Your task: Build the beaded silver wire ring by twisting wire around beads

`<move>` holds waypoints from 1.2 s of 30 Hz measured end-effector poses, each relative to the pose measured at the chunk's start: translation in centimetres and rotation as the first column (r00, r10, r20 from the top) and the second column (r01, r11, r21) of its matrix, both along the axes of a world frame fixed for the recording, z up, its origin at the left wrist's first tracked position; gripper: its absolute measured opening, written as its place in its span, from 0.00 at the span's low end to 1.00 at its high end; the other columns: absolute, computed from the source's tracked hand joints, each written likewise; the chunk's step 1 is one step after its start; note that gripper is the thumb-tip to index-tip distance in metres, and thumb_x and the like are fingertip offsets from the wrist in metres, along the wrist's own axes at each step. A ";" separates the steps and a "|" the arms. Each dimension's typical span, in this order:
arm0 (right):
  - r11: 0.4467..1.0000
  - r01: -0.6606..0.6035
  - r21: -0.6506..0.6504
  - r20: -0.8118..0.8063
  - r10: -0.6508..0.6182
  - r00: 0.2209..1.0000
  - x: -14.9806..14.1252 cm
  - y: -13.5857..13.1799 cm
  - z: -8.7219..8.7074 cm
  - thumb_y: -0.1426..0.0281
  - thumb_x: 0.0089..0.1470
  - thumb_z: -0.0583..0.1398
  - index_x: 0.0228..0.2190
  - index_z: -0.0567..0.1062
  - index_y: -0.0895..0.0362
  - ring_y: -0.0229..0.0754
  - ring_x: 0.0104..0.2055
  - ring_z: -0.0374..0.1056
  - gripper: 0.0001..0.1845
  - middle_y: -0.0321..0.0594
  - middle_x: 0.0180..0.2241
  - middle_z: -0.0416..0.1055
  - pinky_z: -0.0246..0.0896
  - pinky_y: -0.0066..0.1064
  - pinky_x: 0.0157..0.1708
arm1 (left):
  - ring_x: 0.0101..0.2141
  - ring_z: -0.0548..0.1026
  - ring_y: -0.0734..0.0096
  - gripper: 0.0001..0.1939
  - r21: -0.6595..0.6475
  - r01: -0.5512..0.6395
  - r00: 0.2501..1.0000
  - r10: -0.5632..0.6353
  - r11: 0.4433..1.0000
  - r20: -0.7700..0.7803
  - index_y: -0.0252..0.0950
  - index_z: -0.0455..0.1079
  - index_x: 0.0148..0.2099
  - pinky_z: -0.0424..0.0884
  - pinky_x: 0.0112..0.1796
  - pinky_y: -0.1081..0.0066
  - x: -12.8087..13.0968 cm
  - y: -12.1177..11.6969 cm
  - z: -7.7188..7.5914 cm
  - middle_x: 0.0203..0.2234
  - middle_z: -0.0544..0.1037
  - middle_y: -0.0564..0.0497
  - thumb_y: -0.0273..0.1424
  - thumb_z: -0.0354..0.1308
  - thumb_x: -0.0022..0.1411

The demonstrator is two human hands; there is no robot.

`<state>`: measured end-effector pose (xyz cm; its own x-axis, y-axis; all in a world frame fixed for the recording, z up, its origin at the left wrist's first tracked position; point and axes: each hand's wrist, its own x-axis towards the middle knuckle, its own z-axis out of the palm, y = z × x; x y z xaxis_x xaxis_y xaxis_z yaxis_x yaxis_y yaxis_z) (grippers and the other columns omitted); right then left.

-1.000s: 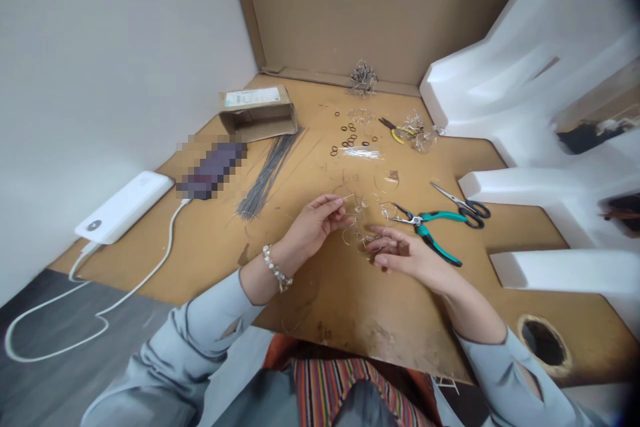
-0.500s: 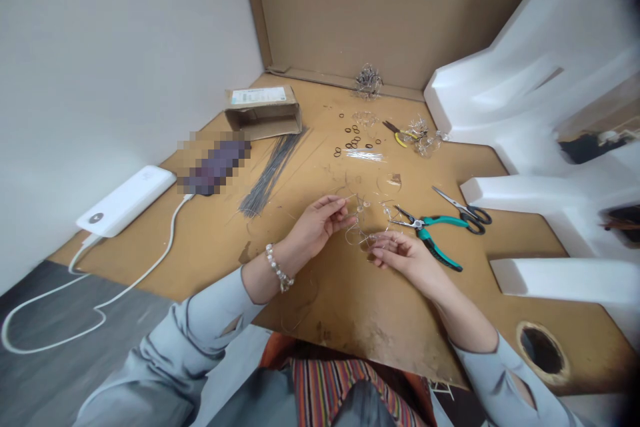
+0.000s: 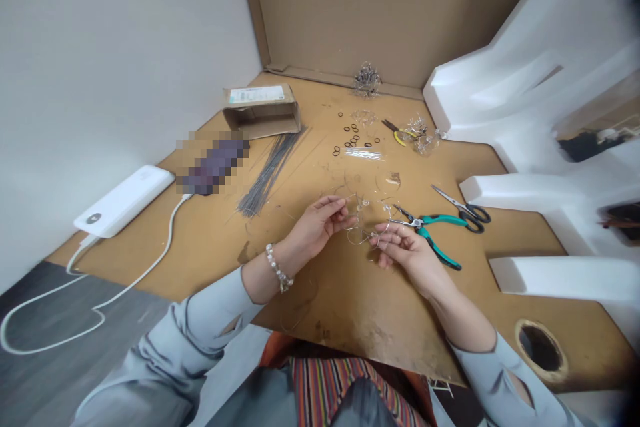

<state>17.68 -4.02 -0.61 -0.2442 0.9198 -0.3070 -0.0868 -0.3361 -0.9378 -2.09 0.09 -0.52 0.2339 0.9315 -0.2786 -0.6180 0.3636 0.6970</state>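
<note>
Between my hands is a thin, curled piece of wire (image 3: pixel 356 241) with small clear bead-like bits along it. My left hand (image 3: pixel 320 225), a beaded bracelet at its wrist, pinches the wire between thumb and forefinger. The fingers of my right hand (image 3: pixel 406 250) are closed on the wire's other side; its exact end is too fine to make out. Just beyond the right hand lie teal-handled pliers (image 3: pixel 445 220), jaws pointing left. Scissors with black handles (image 3: pixel 473 213) rest to their right.
A bundle of grey wires (image 3: pixel 270 177) lies left, before an open cardboard box (image 3: pixel 263 113). Further back are dark rings (image 3: pixel 353 141), short silver wires (image 3: pixel 363 154), yellow-handled cutters (image 3: pixel 401 137) and tangled wire (image 3: pixel 367 80). White foam (image 3: pixel 530 193) borders the right; a power bank (image 3: pixel 125 200) sits left.
My right hand has shifted slightly up and right, its fingers lifting around the wire. My left hand keeps its pinch in nearly the same place.
</note>
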 end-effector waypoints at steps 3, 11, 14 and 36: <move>0.998 -0.018 -0.055 -0.038 0.016 0.999 0.0 0.0 0.3 0.65 0.44 0.67 0.41 0.70 0.56 0.33 0.21 0.67 0.21 0.38 0.32 0.75 0.60 0.27 0.22 | 0.26 0.71 0.80 0.06 -0.002 -0.001 1.000 0.001 1.000 -0.001 0.30 0.69 0.31 0.75 0.39 0.70 0.0 -0.1 0.0 0.22 0.70 0.55 0.26 0.64 0.52; 1.000 -0.030 -0.010 -0.043 0.029 0.999 0.0 0.1 0.3 0.63 0.46 0.66 0.39 0.72 0.56 0.33 0.21 0.65 0.19 0.37 0.29 0.74 0.61 0.28 0.22 | 0.27 0.71 0.80 0.06 0.013 0.011 1.000 -0.011 1.000 0.016 0.31 0.70 0.31 0.73 0.42 0.68 0.1 -0.3 0.2 0.22 0.71 0.55 0.26 0.64 0.52; 0.999 0.009 0.032 -0.016 -0.008 1.000 0.0 0.3 0.2 0.61 0.45 0.66 0.38 0.72 0.57 0.33 0.20 0.65 0.19 0.36 0.27 0.73 0.61 0.29 0.22 | 0.27 0.71 0.80 0.06 0.015 0.030 0.999 -0.030 0.999 0.016 0.31 0.70 0.32 0.73 0.42 0.68 0.1 -0.4 0.2 0.23 0.72 0.55 0.27 0.64 0.52; 0.982 0.068 0.176 0.126 -0.091 0.988 0.3 0.3 0.6 0.58 0.50 0.63 0.38 0.72 0.56 0.34 0.20 0.66 0.17 0.32 0.23 0.68 0.63 0.31 0.25 | 0.25 0.69 0.80 0.04 -0.008 0.139 0.989 -0.139 0.990 0.042 0.31 0.70 0.32 0.75 0.42 0.60 -0.1 -0.5 0.6 0.22 0.70 0.56 0.25 0.62 0.54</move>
